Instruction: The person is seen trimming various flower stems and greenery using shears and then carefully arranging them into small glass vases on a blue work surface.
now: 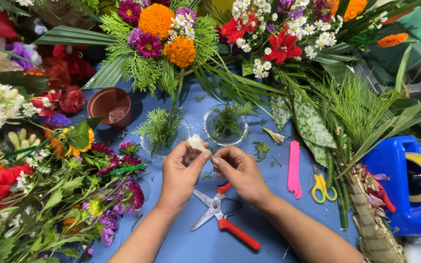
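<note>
Holding green sprigs, two clear bowls sit beyond both hands, whose grip pinches a cream bud.

blue tabletop (evenly lit), flower-crowded

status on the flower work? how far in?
Done: two clear cups already hold green sprigs. In hand: left hand pinches a white bud, right hand beside it. Left: neither cup holds a bloom; a brown pot sits empty, and another bud and the shears lie on the table.
</note>
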